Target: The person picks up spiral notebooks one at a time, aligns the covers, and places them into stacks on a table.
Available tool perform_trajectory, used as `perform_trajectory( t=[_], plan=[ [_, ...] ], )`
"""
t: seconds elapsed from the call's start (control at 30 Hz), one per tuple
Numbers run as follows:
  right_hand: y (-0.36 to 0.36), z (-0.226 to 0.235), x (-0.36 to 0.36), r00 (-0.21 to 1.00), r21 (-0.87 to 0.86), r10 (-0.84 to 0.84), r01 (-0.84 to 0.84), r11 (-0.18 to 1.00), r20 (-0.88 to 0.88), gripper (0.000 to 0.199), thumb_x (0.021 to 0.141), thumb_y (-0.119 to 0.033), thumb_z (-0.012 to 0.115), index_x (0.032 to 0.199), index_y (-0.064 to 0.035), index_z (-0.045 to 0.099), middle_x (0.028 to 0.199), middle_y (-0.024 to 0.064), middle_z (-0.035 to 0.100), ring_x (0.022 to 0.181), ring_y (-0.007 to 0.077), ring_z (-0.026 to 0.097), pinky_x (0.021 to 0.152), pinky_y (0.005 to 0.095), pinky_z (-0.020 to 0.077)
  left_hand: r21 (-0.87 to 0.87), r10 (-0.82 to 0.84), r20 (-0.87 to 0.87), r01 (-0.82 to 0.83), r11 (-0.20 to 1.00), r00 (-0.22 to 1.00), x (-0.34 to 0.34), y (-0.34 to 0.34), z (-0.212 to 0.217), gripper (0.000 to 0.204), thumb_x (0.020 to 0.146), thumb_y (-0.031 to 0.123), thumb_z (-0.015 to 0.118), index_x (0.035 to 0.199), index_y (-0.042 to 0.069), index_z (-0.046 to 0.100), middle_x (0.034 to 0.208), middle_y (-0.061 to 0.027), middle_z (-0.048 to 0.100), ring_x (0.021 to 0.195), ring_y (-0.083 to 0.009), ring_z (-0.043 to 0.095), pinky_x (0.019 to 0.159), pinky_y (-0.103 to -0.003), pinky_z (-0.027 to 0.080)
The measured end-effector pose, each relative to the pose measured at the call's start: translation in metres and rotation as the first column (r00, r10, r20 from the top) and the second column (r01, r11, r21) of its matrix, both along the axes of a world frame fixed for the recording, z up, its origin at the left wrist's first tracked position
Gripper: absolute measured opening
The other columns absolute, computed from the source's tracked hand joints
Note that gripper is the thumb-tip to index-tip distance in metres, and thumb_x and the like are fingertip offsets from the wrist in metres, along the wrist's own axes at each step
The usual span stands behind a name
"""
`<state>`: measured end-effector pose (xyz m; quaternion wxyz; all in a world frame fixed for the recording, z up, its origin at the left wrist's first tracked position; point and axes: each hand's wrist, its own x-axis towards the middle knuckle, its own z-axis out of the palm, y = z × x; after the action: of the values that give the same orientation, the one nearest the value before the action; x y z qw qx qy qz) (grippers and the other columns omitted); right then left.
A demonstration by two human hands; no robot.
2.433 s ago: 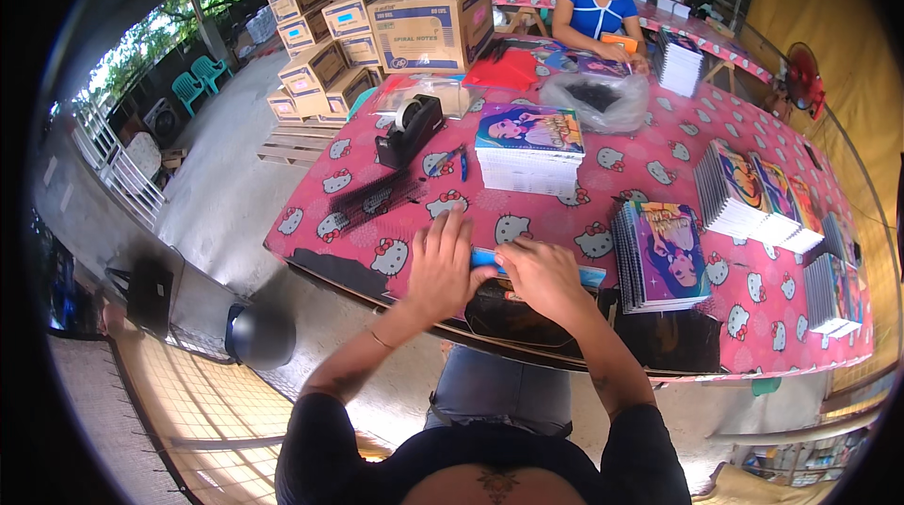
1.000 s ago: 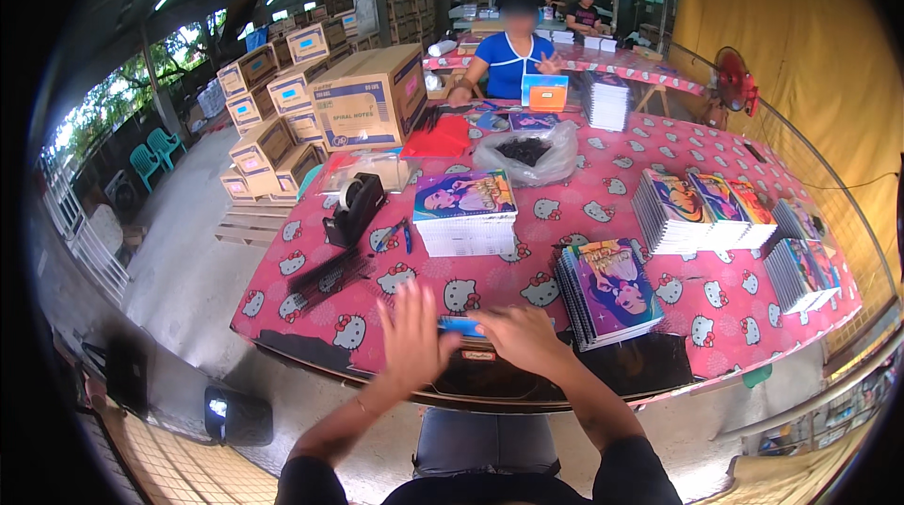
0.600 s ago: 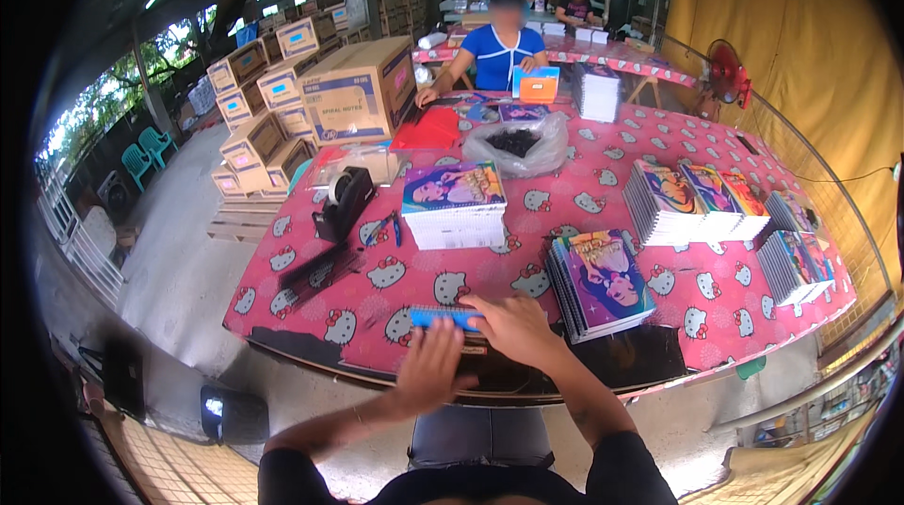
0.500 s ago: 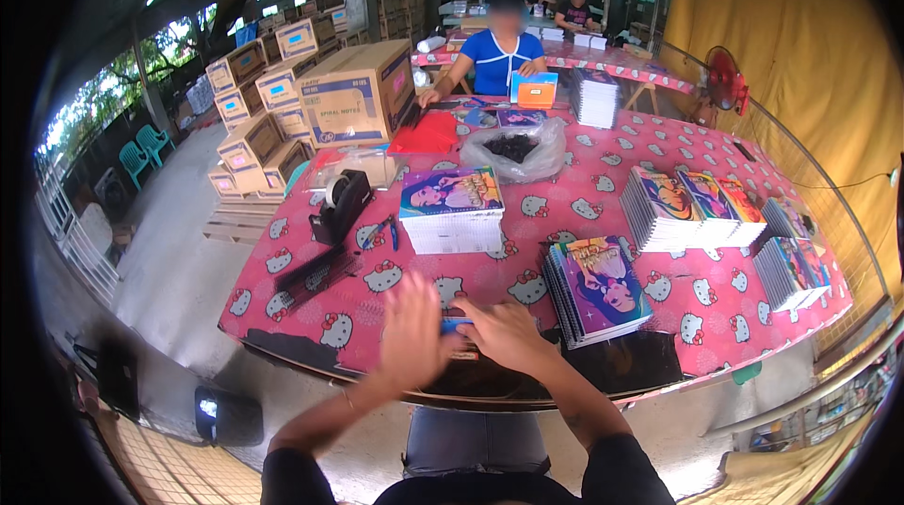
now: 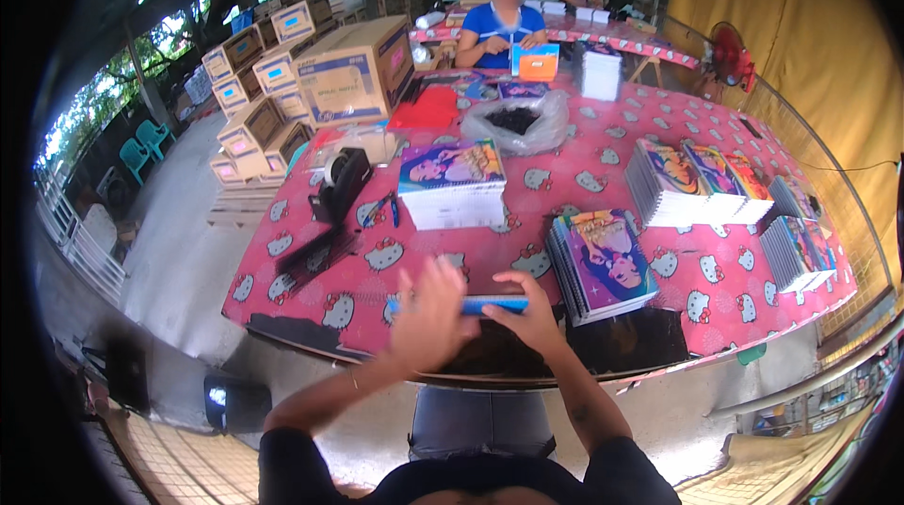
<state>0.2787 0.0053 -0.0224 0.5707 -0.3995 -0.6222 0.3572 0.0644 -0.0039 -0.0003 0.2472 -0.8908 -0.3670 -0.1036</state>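
Note:
A blue-edged spiral notebook [image 5: 499, 303] is held up nearly edge-on above the table's near edge. My right hand [image 5: 527, 318] grips its right end, thumb in front and fingers behind. At its left end is my left hand [image 5: 428, 318], slightly blurred, its fingers stretched out and the palm against or close to the coil edge. A stack of spiral notebooks [image 5: 603, 265] with purple illustrated covers lies just right of my hands. Beyond them stands another notebook stack [image 5: 452, 180]. Black plastic coils [image 5: 315, 258] lie to the left.
A black tape dispenser [image 5: 341, 185] and blue-handled cutters [image 5: 394, 211] sit at the left. Behind are a clear bag of black pieces [image 5: 516, 123], red sheets [image 5: 424, 109] and a large carton [image 5: 353, 72]. More notebook stacks [image 5: 697, 185] stand right. Across the table, a co-worker [image 5: 504, 34] handles an orange-and-blue notebook.
The notebook has come up into clearer view between my hands, its blue edge now showing. My right hand has shifted right. The co-worker's arm has drawn in toward their notebook.

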Motion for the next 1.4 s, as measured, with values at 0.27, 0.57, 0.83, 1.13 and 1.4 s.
perform_trajectory(
  t=[0.27, 0.57, 0.83, 1.13, 1.4],
  plan=[
    [-0.006, -0.020, 0.015, 0.990, -0.146, 0.143, -0.143, 0.979, -0.011, 0.023, 0.095, -0.011, 0.073, 0.115, -0.0022, 0.068, 0.095, -0.0017, 0.067, 0.080, 0.0025, 0.057, 0.065, 0.0201, 0.0445, 0.161, 0.147, 0.101, -0.162, 0.974, 0.984, 0.012, 0.035, 0.030, 0.081, 0.095, 0.061, 0.050, 0.147, -0.001, 0.045, 0.152, -0.0221, 0.046, 0.144, -0.0326, 0.041, 0.114, -0.063, 0.028],
    [-0.006, -0.007, 0.011, 0.986, -0.168, 0.154, -0.162, 0.972, -0.056, 0.017, 0.097, -0.015, 0.070, 0.109, -0.0027, 0.071, 0.081, -0.0060, 0.062, 0.072, 0.0013, 0.050, 0.059, 0.0224, 0.0395, 0.002, -0.008, 0.094, 0.008, 1.000, 0.996, 0.027, 0.027, 0.029, 0.087, 0.094, 0.062, 0.050, 0.144, -0.009, 0.042, 0.150, -0.0284, 0.045, 0.141, -0.0417, 0.042, 0.114, -0.065, 0.026],
    [-0.007, -0.020, 0.021, 0.969, -0.106, 0.135, -0.115, 0.988, 0.208, 0.022, 0.095, -0.020, 0.070, 0.110, -0.0030, 0.070, 0.067, 0.0083, 0.057, 0.061, 0.0117, 0.049, 0.056, 0.0314, 0.0407, -0.090, -0.220, 0.166, 0.237, 0.967, 0.961, 0.014, 0.012, -0.028, 0.087, 0.097, 0.060, 0.047, 0.147, -0.010, 0.039, 0.155, -0.0311, 0.037, 0.149, -0.0435, 0.031, 0.118, -0.065, 0.017],
    [-0.006, -0.018, 0.014, 0.989, 0.050, 0.064, -0.071, 0.996, 0.130, 0.022, 0.092, -0.016, 0.071, 0.107, -0.0001, 0.067, 0.075, 0.0155, 0.062, 0.061, 0.0217, 0.055, 0.058, 0.0355, 0.0435, -0.038, -0.355, 0.154, 0.365, 0.930, 0.922, 0.027, -0.003, -0.019, 0.090, 0.095, 0.061, 0.051, 0.149, -0.009, 0.036, 0.159, -0.0304, 0.032, 0.150, -0.0431, 0.028, 0.118, -0.065, 0.018],
    [-0.015, 0.004, 0.024, 0.985, -0.021, 0.084, -0.082, 0.996, 0.151, 0.027, 0.094, -0.011, 0.071, 0.118, 0.0002, 0.068, 0.095, 0.0123, 0.071, 0.077, 0.0135, 0.065, 0.069, 0.0295, 0.0517, -0.215, -0.142, 0.400, 0.244, 0.946, 0.905, 0.037, 0.009, 0.017, 0.078, 0.095, 0.046, 0.062, 0.149, -0.005, 0.038, 0.156, -0.0244, 0.039, 0.150, -0.0397, 0.032, 0.119, -0.065, 0.014]
  ],
)
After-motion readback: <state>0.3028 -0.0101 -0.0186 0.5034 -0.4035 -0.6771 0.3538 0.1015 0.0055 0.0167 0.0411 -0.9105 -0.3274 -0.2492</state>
